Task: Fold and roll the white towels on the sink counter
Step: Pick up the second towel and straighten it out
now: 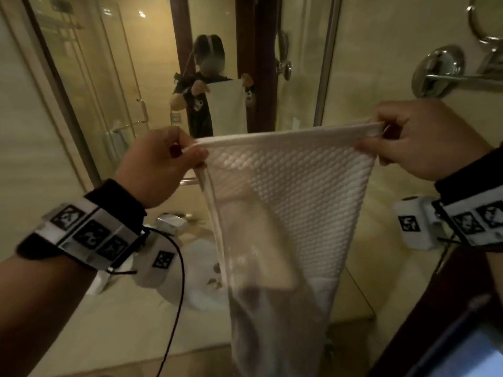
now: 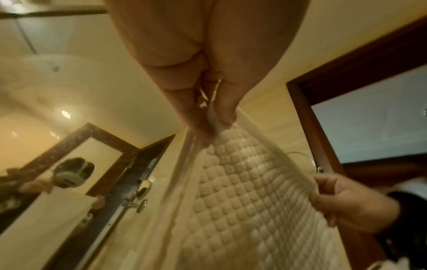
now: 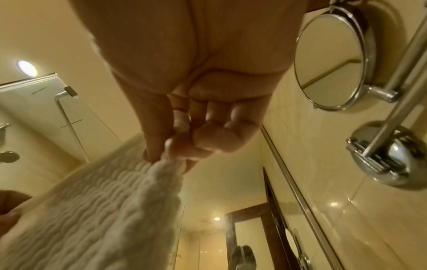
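A white waffle-textured towel (image 1: pixel 288 202) hangs in the air above the sink counter (image 1: pixel 117 327), stretched along its top hem. My left hand (image 1: pixel 160 170) pinches the towel's upper left corner. My right hand (image 1: pixel 419 137) pinches the upper right corner. In the left wrist view the left fingers (image 2: pixel 221 113) clamp the towel (image 2: pixel 249 201) hem, and the right hand (image 2: pixel 346 202) holds the far corner. The right wrist view shows the right fingers (image 3: pixel 175 144) nipping the towel (image 3: pixel 97 210) edge. More white cloth (image 1: pixel 201 276) lies in a heap on the counter behind the hanging towel.
A mirror (image 1: pixel 152 63) stands straight ahead and reflects a person holding the towel. A round chrome shaving mirror (image 1: pixel 438 69) on an arm juts from the right wall. A small silvery box (image 1: pixel 171 223) sits near the heap. A dark wood edge (image 1: pixel 435 317) runs at the lower right.
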